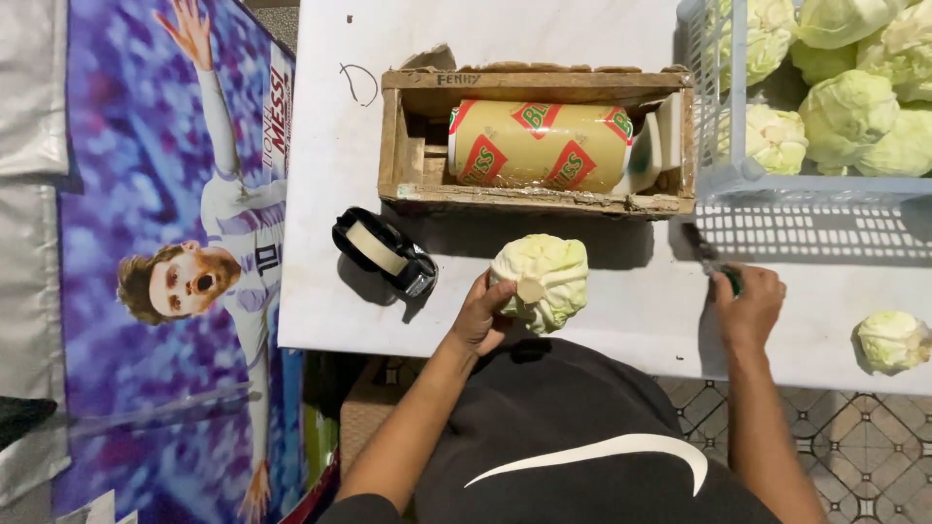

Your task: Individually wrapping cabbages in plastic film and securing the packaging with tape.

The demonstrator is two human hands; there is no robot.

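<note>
Cabbage (546, 279) near table edge (582, 342), left hand (481, 315) alongside

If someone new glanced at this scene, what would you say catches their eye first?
Probably the pale green cabbage at the near edge of the white table, steadied by the left hand, while the right hand grips a small knife on the tabletop. Behind it lies a wooden crate holding a yellow roll, and a basket of cabbages fills the far right corner.

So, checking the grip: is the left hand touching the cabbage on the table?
Touching. The head view shows the left hand with fingers against the cabbage near its stem.
</note>
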